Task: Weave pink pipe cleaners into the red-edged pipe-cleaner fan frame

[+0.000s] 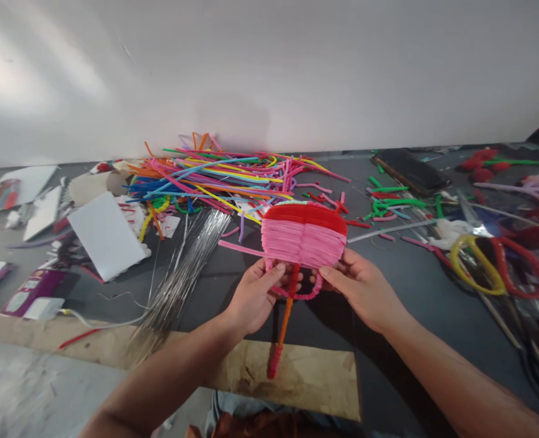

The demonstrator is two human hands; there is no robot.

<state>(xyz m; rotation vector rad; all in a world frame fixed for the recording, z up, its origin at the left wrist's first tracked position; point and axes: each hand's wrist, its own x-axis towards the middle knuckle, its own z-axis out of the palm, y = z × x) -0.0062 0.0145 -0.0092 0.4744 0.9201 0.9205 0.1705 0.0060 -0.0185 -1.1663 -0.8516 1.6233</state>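
Note:
Between my two hands I hold up a pipe-cleaner craft piece (301, 240). Its rounded body is pink with a red band along the top. A twisted pink loop hangs below it, and an orange-red stem (284, 328) runs down from the middle. My left hand (255, 292) is closed on the lower left of the piece, thumb in front, by the loop. On the lower right, my right hand (356, 283) pinches it between thumb and fingers. A loose pink pipe cleaner (241, 248) sticks out to the left.
A heap of coloured pipe cleaners (215, 173) lies behind. Thin metal wires (182, 267) and a white card (107, 236) are at left. Scissors (497, 261) with yellow and red handles lie at right, a dark phone (410, 170) beyond. A wooden board (315, 377) runs along the front.

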